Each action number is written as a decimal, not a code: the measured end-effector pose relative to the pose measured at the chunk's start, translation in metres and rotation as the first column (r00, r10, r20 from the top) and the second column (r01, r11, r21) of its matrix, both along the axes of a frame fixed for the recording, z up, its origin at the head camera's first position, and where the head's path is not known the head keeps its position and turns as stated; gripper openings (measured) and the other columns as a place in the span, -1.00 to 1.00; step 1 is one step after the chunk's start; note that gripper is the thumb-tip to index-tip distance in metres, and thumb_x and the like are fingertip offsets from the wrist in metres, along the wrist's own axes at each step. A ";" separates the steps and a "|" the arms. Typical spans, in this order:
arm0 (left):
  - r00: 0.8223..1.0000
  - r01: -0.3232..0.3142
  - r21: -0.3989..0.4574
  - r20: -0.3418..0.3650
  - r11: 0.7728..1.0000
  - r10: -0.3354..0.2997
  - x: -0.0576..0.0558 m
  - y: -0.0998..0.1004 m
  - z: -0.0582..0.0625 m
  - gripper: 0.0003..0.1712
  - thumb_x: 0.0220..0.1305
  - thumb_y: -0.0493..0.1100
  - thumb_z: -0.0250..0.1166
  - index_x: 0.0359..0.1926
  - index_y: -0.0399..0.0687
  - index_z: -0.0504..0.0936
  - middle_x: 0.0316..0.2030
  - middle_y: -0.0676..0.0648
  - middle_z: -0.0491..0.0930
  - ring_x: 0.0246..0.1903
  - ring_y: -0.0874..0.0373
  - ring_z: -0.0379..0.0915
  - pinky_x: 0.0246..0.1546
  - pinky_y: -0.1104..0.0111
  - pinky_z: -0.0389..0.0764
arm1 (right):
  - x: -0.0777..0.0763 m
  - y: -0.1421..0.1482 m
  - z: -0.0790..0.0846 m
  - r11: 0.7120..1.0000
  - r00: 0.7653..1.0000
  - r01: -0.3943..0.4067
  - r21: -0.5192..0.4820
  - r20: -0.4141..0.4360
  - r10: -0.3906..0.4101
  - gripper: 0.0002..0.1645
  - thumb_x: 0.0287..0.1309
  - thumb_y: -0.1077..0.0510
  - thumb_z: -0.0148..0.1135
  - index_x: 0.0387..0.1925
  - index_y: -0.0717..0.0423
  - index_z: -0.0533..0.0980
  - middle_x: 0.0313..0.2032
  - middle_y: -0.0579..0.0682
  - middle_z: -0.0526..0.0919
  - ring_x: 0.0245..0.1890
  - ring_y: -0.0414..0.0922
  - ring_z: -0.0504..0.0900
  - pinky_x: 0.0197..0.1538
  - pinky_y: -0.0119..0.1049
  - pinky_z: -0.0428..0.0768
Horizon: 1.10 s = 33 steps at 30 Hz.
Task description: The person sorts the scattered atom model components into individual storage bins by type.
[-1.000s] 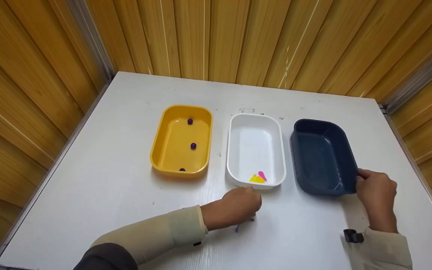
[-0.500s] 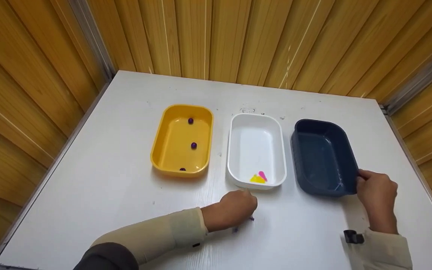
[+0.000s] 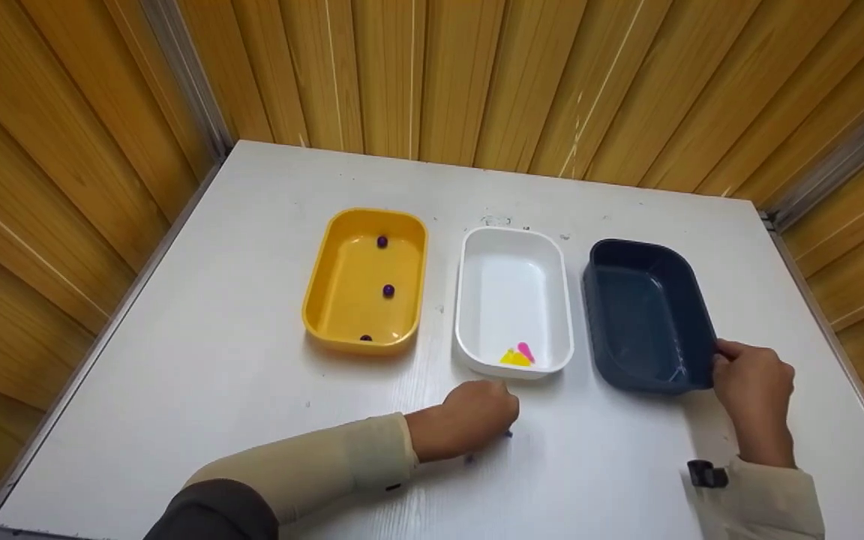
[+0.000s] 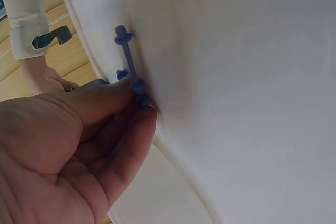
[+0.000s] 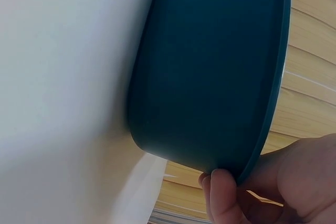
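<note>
My left hand (image 3: 469,420) is low over the table, just in front of the white tray (image 3: 513,300). Its thumb and forefinger pinch one end of a small purple plastic piece (image 4: 128,56), a thin rod with knobbed ends, as the left wrist view shows. Another purple end (image 4: 122,74) peeks out behind the thumb; whether it belongs to the same piece I cannot tell. At the right, my right hand (image 3: 754,390) grips the near right corner of the dark blue tray (image 3: 646,315), fingertips under its rim. Yellow pieces (image 3: 514,358) and a pink one (image 3: 526,351) lie inside the white tray.
To the left stands a yellow tray (image 3: 346,277) with purple beads (image 3: 388,290) in it. All the trays sit in a row on a white table (image 3: 252,420). Wood-look panels (image 3: 447,82) wall in the back and both sides.
My left hand has shifted slightly back toward me and left, then a touch right again, staying low near the purple piece. My right hand keeps its hold on the dark blue tray.
</note>
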State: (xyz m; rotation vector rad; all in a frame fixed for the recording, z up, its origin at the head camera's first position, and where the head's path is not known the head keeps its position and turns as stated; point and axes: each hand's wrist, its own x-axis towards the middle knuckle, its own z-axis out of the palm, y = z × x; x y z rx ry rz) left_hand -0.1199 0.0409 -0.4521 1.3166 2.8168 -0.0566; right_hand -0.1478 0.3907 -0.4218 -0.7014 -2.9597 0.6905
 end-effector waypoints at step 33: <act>0.988 0.068 0.125 -0.145 0.990 -0.049 -0.018 0.049 0.047 -0.86 0.23 -0.18 0.23 -0.39 0.07 0.71 -0.47 0.10 0.68 -0.53 0.33 0.52 -0.62 0.54 0.51 | 0.000 0.001 0.000 1.000 1.000 0.005 -0.031 -0.011 -0.005 -0.56 0.33 0.24 -0.04 0.18 0.33 0.42 0.11 0.42 0.48 0.09 0.37 0.51 -0.01 0.15 0.54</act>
